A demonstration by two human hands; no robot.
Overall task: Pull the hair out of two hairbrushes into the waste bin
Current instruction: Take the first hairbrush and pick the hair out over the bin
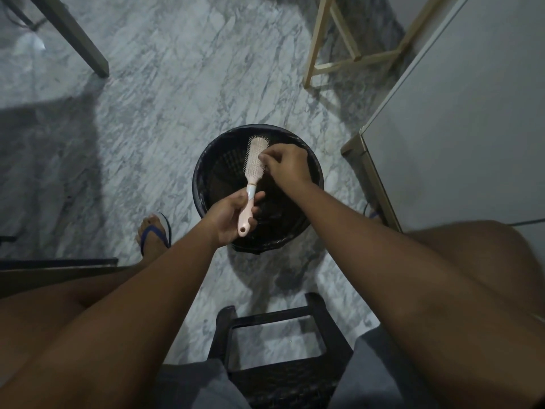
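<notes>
A pink and white hairbrush (254,165) is held over a round black waste bin (206,160) on the marble floor. My left hand (228,215) grips the brush's handle from below, with the bristle head pointing away from me. My right hand (287,166) rests against the right side of the bristle head, its fingertips pinched together at the bristles. Any hair between those fingers is too fine to make out. A dark clump lies inside the bin (274,211) under the hands. Only one hairbrush is in view.
I sit on a black plastic stool (277,323) with my knees either side of the bin. My left foot in a blue flip-flop (154,234) is left of the bin. A white cabinet (460,128) stands at right, a wooden stool frame (333,48) behind, a table leg (79,39) at far left.
</notes>
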